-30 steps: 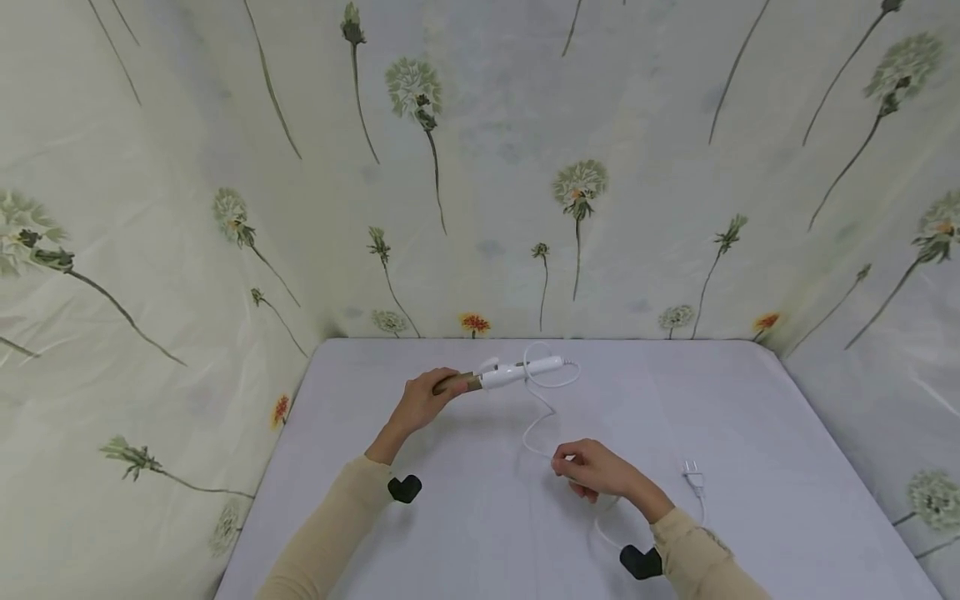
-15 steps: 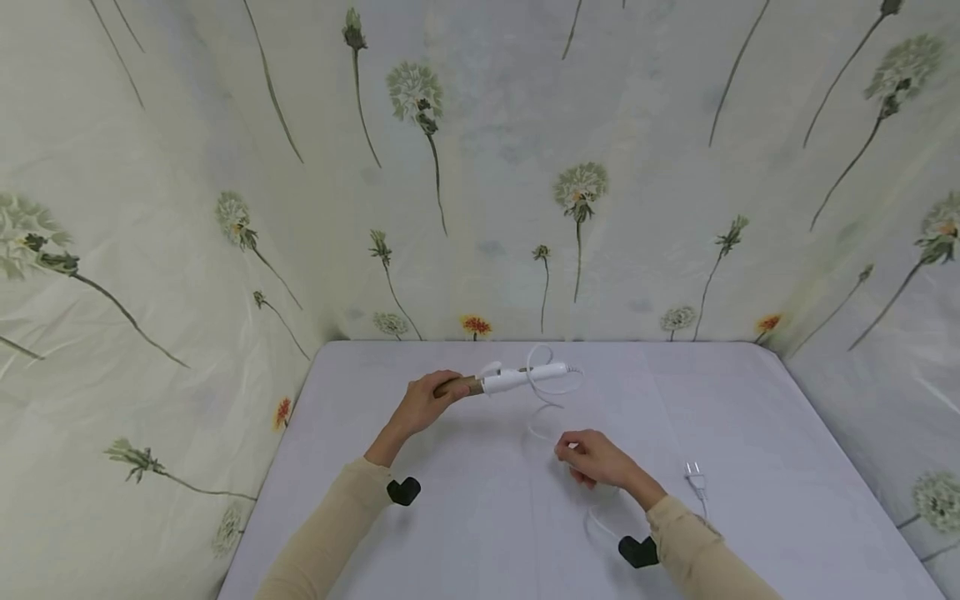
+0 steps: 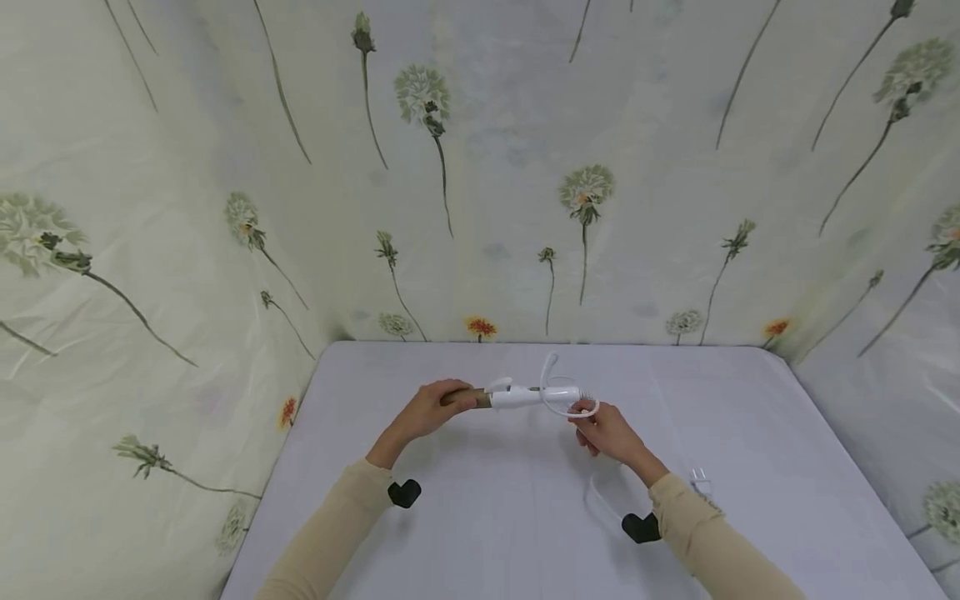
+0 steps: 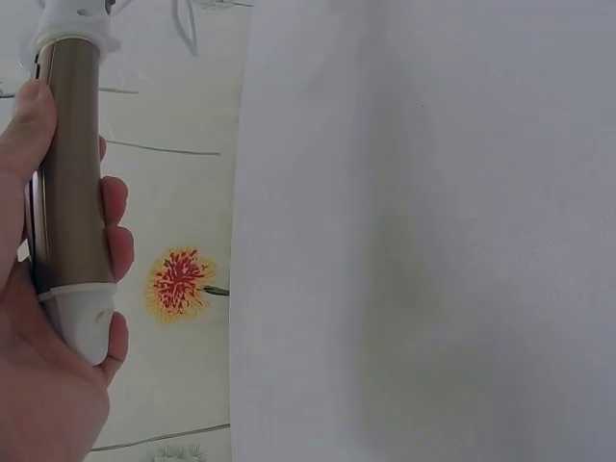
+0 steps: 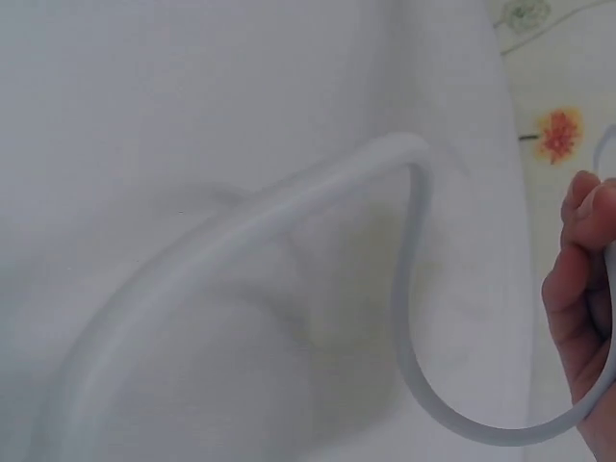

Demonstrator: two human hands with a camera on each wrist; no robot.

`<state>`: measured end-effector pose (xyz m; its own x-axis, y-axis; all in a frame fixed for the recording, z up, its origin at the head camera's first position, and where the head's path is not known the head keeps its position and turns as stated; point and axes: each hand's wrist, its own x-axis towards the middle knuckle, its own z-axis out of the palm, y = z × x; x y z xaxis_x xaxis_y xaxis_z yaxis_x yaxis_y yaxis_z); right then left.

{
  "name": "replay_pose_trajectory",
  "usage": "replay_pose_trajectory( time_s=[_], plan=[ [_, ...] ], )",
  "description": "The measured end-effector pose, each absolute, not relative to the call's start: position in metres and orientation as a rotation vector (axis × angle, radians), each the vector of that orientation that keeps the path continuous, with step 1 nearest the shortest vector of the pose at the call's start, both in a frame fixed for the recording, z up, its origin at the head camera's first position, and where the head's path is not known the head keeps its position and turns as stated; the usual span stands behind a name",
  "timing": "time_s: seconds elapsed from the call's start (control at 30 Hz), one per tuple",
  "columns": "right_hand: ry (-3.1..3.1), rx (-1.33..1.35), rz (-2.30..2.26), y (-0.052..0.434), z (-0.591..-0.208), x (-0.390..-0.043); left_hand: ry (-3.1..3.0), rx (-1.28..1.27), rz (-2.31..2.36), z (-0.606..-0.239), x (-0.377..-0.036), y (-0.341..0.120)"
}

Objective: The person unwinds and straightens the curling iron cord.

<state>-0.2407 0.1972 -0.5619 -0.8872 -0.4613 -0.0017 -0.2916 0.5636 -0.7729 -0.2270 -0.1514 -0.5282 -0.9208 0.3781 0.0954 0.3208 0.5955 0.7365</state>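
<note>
A curling iron (image 3: 517, 397), with a white handle and a bronze barrel, is held sideways above the table. My left hand (image 3: 431, 408) grips it by the barrel; in the left wrist view the thumb and fingers wrap around the barrel (image 4: 75, 164), and its white tip (image 4: 85, 322) sits in the palm. At the handle's far end, my right hand (image 3: 611, 433) pinches the white power cord (image 3: 551, 407), which loops around the handle. In the right wrist view the cord (image 5: 409, 289) runs in a bend from the curled fingers (image 5: 573, 284).
The two-pin plug (image 3: 700, 479) lies on the white table (image 3: 480, 525), right of my right forearm. Flower-printed cloth (image 3: 487, 125) stands behind the table and at both sides. A black wrist mount (image 3: 405, 493) hangs under each sleeve.
My right hand has moved up and away from me along the cord to the handle's end. The curling iron has come slightly lower and more level, still in my left hand.
</note>
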Motion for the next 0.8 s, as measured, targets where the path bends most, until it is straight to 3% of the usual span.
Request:
replay_pose_trajectory(
  time_s=[0.37, 0.8],
  plan=[
    [2.698, -0.576, -1.334, 0.208, -0.534, -0.258, 2.596, 0.68, 1.172, -0.533, -0.223, -0.154],
    [2.67, -0.691, -1.415, 0.205, -0.491, -0.253, 2.641, 0.696, 1.076, -0.544, -0.226, -0.152]
  ],
)
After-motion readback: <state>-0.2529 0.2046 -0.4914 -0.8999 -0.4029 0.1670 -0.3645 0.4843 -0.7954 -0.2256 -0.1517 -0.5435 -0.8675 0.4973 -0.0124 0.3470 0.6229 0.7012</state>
